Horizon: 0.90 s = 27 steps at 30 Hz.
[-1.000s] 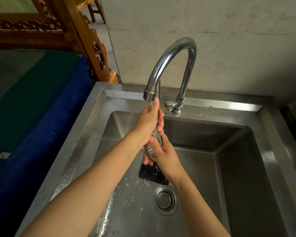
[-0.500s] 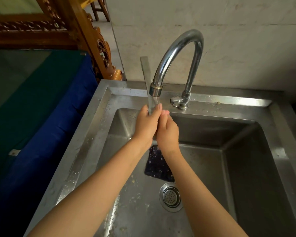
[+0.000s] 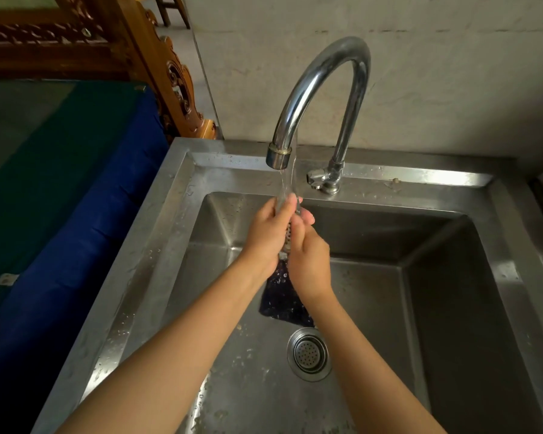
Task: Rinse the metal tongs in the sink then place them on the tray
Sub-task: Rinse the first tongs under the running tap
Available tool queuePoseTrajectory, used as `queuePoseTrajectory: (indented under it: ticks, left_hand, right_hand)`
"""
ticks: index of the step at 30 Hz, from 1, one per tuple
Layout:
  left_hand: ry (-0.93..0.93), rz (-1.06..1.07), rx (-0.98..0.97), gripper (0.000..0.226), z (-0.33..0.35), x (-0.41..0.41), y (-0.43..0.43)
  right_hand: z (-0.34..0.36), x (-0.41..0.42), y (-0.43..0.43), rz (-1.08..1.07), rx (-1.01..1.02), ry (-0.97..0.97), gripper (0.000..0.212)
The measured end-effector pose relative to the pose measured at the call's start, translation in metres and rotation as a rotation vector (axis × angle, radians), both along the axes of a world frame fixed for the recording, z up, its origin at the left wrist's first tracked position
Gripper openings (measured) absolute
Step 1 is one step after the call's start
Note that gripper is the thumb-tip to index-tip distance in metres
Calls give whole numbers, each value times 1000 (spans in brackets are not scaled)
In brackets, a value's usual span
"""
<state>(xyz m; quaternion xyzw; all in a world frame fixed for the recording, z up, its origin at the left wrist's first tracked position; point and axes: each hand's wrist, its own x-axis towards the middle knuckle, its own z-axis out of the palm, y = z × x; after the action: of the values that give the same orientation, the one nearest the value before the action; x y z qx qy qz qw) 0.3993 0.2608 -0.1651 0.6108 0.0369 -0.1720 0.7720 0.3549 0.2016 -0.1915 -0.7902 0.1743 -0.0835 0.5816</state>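
The metal tongs (image 3: 288, 234) are clasped between both my hands over the steel sink (image 3: 373, 233). Only a strip of their perforated head shows between my palms; a thin handle rises behind the tap stream. My left hand (image 3: 265, 234) wraps them from the left, my right hand (image 3: 309, 255) presses from the right. Water runs from the curved tap (image 3: 323, 89) onto my fingers and the tongs. No tray is in view.
A dark wet cloth (image 3: 281, 303) lies on the sink floor under my hands, just above the round drain (image 3: 309, 355). A blue and green covered surface (image 3: 60, 183) borders the sink on the left, with a carved wooden frame (image 3: 157, 57) behind it. A wall stands behind the tap.
Half a second ago the tongs' handle stuck up left of the spout; now the perforated head sits between my palms under the stream, with my hands slightly lower.
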Motion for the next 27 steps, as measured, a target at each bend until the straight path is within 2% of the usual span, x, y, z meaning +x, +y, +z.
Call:
queuePoseTrajectory:
  ticks: [3,5,7,9,11,13,17,19,21,24,27]
  left_hand:
    - [150,70,-45,42,2,5,-4]
    - [190,91,-55,47,1,1,-5]
    - [147,66,-47,40,-2,-8,-5]
    - [88,21,-84,24,-8,-20,-4]
    - [72,-9,-125,20,-9,-23,0]
    - [97,7,-126,20,-8,-16,5]
    - [190,11,77,32,-6,-8,8]
    - [183,34,82,33,-10,-5,10]
    - [154,76,74,34,-12,1,17]
    - [170,51,38,44,-14,1,27]
    - [197,-1,-5,45,-17,-7,29]
  right_hand:
    - [-1,-6,5,92,48,-46,31]
    - [-1,-7,9,14,74,-65,26]
    - [0,-1,7,-140,111,-36,28]
    - [2,8,-2,-213,160,46,43]
    - [3,9,-8,-137,215,94,48]
    - [1,2,-7,-1,218,60,36]
    - [-2,-18,-13,244,175,-1,18]
    - [-2,-24,-25,330,178,0,15]
    - [-1,-28,-38,340,216,-5,17]
    - [2,-23,-49,261,144,23,26]
    - [10,-6,-46,291,321,53,39]
